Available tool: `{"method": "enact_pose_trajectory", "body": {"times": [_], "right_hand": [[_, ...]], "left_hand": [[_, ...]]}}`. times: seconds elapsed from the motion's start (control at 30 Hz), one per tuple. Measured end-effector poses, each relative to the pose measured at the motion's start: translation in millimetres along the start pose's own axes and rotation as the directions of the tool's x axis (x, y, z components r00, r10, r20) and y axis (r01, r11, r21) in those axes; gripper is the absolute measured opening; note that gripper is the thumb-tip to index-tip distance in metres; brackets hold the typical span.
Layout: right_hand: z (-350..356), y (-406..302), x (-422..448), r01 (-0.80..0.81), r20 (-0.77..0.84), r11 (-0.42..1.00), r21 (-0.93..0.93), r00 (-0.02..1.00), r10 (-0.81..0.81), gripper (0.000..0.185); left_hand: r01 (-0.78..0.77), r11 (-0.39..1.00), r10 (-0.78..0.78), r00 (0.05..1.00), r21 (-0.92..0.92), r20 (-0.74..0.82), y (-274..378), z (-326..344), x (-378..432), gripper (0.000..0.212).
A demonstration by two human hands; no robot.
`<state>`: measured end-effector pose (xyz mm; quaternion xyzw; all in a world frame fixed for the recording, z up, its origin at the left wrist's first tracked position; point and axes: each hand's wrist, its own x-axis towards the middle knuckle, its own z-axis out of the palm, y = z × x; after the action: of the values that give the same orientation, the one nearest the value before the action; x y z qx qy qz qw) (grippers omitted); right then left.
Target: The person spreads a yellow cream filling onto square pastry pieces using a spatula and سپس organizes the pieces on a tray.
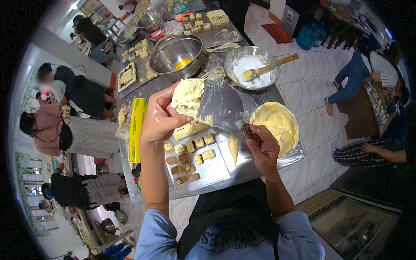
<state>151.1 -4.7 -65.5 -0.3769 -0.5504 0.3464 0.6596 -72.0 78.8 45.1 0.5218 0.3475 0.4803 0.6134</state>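
My left hand (156, 110), wet or greasy, holds up a lump of pale yellow cream (188, 96); whatever lies under the cream is hidden. In my right hand (265, 146) is the dark brown handle of a broad, grey-bladed tool (222, 105), likely a scraper. Cream smears its blade, which meets the lump's right side. Below them lies a tray (208, 172) with small frosted cake squares (189, 168) and a partly covered rectangular cake (188, 131). A filled piping bag (233, 149) rests right of the squares. Beside my right hand stands a bowl of yellow cream (276, 126).
A steel bowl with yolk-coloured contents (182, 63) and a bowl of white powder (253, 70) with a wooden-handled spatula (276, 65) stand beyond my hands. A yellow cling-wrap roll (138, 130) lies left. Frosted cakes (127, 77) sit farther off. Several people work around.
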Motion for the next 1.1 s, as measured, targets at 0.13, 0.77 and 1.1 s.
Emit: {"method": "enact_pose_trajectory", "body": {"times": [0.13, 0.77, 1.1], "right_hand": [[-4.2, 5.3, -6.2, -0.027, 0.092, 0.998, 0.061, 0.996, 0.021, 0.032], [-10.2, -2.1, 6.4, -0.029, -0.021, 0.996, 0.086, 0.999, 0.031, 0.031], [-8.8, -4.4, 8.2, 0.013, -0.002, 0.989, 0.144, 1.000, -0.012, 0.031]], "left_hand": [[-0.004, 0.999, 0.004, 1.000, 0.045, -0.004, -1.7, 1.1, 0.5, 0.063], [-0.028, 0.997, 0.033, 0.997, -0.079, 0.075, 1.2, 17.6, 13.5, 0.059], [0.003, 0.999, 0.001, 0.996, -0.049, 0.086, 1.2, 24.6, 15.7, 0.062]]}}
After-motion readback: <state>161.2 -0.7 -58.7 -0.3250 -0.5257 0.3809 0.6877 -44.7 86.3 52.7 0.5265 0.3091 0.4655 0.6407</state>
